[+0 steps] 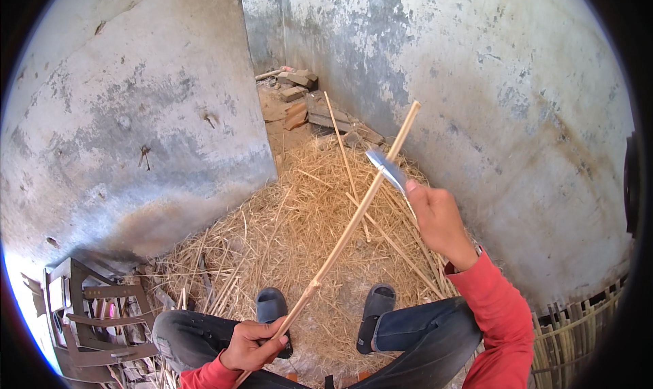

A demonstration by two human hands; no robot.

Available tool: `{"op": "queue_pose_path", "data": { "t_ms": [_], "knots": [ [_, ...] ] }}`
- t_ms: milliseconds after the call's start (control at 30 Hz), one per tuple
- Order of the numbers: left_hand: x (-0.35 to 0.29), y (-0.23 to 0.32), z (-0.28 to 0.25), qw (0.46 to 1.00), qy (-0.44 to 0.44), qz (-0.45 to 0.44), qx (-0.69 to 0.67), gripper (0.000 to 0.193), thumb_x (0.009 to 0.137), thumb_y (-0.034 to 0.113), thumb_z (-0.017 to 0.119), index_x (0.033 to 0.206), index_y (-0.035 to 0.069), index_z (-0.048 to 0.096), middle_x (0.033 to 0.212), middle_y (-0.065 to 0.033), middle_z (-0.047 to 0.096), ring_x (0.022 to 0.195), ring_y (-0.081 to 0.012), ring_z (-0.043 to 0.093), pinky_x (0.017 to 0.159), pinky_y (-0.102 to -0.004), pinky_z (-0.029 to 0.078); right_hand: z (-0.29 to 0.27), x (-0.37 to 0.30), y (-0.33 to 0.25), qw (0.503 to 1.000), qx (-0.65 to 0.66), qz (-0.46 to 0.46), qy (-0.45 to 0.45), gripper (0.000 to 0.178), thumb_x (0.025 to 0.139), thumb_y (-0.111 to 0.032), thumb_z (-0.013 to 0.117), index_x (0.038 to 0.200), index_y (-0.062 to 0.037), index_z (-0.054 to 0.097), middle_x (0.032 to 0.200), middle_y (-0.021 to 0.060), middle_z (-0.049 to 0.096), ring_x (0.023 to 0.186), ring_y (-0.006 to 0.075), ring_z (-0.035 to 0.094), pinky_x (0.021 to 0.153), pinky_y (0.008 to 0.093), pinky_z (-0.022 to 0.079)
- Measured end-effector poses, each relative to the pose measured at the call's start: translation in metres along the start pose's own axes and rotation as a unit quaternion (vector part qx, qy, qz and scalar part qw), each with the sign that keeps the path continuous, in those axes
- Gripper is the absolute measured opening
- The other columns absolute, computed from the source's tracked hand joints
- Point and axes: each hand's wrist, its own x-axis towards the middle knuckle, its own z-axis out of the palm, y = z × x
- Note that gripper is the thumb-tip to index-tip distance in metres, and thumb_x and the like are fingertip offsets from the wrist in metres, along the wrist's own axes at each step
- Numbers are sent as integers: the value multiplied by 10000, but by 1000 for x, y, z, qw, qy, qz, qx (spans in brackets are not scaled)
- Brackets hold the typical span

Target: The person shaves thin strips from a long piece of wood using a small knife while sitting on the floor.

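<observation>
A long, thin bamboo stick (354, 220) with a node partway along slants up and to the right in front of me. My left hand (253, 345) is wrapped round its lower end, near my left knee. In my right hand (439, 219) is a knife (386, 169) with a broad metal blade. The blade lies across the upper part of the stick and seems to touch it. My right fingers hide the knife's handle. The blade is slightly blurred.
Straw-like shavings (299, 205) cover the floor, with loose sticks (347, 164) on them. Bricks (296, 86) lie in the far corner between worn walls (490, 117). A brown wooden frame (102, 314) stands at left, a slatted bamboo piece (578, 341) at right. Dark sandals (375, 314) are on my feet.
</observation>
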Motion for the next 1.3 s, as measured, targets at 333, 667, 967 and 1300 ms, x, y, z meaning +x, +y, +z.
{"op": "queue_pose_path", "data": {
  "t_ms": [333,667,967,1300],
  "knots": [
    [6,2,4,1000,15,-20,8,410,960,-27,676,1367,-33,631,623,36,582,496,-22,497,450,-227,380,-12,32,20,999,-17,-28,15,561,1084,-368,513,694,34,538,524,81,354,516,157,332,496,409,314],
    [8,8,2,999,37,-16,30,405,948,-28,685,1350,-41,642,648,29,618,508,-27,548,466,-218,424,31,-5,-10,991,32,-70,-105,551,1099,-378,470,749,41,542,565,62,343,564,134,349,506,386,328],
    [11,4,0,998,48,-23,26,401,963,-6,675,1362,-10,644,647,35,621,498,-35,562,446,-232,432,62,-34,-24,987,19,-97,-125,514,1101,-341,478,733,13,538,556,55,352,528,129,360,489,383,321],
    [16,1,6,998,60,-4,27,408,965,-13,670,1371,-21,634,648,57,580,551,-4,478,491,-213,379,75,-50,-30,981,50,-82,-171,539,1103,-381,465,766,13,609,529,95,413,484,178,415,477,396,356]
  ]
}}
